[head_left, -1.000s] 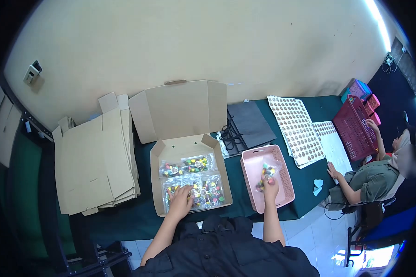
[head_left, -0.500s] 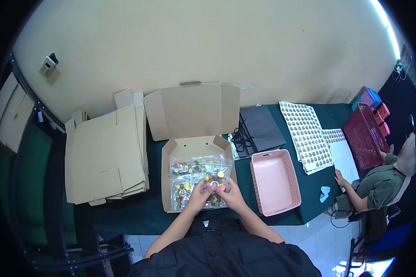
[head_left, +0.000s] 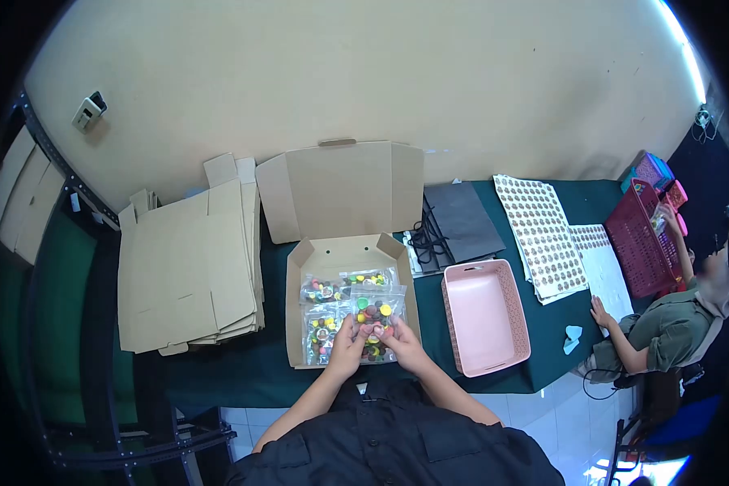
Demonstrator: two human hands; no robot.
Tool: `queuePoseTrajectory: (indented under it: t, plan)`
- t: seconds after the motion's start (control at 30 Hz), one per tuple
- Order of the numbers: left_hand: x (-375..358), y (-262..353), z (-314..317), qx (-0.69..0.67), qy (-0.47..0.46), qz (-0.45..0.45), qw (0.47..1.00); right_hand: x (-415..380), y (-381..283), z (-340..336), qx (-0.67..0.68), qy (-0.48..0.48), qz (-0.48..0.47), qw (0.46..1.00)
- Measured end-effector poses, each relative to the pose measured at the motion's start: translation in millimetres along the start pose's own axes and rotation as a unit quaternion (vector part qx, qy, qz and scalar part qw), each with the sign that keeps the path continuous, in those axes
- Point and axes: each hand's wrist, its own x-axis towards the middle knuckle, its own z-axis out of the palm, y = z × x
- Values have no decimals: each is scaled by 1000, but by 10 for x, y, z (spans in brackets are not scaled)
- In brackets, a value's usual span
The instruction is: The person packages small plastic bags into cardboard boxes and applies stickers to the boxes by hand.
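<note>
At the frame's lower centre, the left hand (head_left: pixel 347 349) and right hand (head_left: pixel 406 347), fingers (head_left: pixel 347 328) nearly closed, pinch a clear bag (head_left: pixel 373 306) of coloured pieces between them, over similar bags (head_left: pixel 321 334) in a lidded-back box (head_left: pixel 350 252), left of a pink basket (head_left: pixel 486 314) on the table (head_left: pixel 219 377).

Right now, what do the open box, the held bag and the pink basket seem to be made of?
Open box: matte brown cardboard, judging by its creased folding flaps.
Held bag: probably glossy, clear plastic film; colored pieces show through, with bright glints.
Pink basket: likely smooth molded plastic, going by its rounded corners and patterned side.
</note>
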Motion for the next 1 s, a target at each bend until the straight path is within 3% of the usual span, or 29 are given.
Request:
queuePoseTrajectory:
  t: [0.13, 0.23, 0.4, 0.47, 0.67, 0.77, 0.83, 0.87, 0.93, 1.0]
  plan:
    - [-13, 11, -3, 4, 1, -9, 1000, -31, -14, -36, -11, -12, 8, 1000]
    - [-36, 38, -28, -27, -2, -67, 997, -41, -50, -12, 58, -10, 42, 997]
    - [-47, 26, 66, 25, 23, 15, 999, 2, -65, 26, -27, 16, 29, 999]
    - [-81, 59, 78, 60, 32, -9, 998, 18, -17, 33, -10, 4, 15, 1000]
    - [-89, 61, 97, 43, 21, 39, 998, -22, -4, -4, 15, 0, 16, 1000]
    - [-107, 118, 73, -7, 14, 5, 1000, -38, 21, -71, 52, 1, 52, 997]
    - [-133, 180, 67, -13, 43, -125, 991, -16, 50, -106, 82, 16, 80, 993]
    - [-122, 105, 52, -15, 44, -124, 991, 0, 66, -114, 49, 21, 75, 996]
    - [-85, -14, 36, 40, 8, -10, 999, 4, 75, -106, 14, 24, 71, 997]
    - [-95, 15, 71, 34, -19, -5, 999, -9, 64, -81, -51, 39, 37, 997]
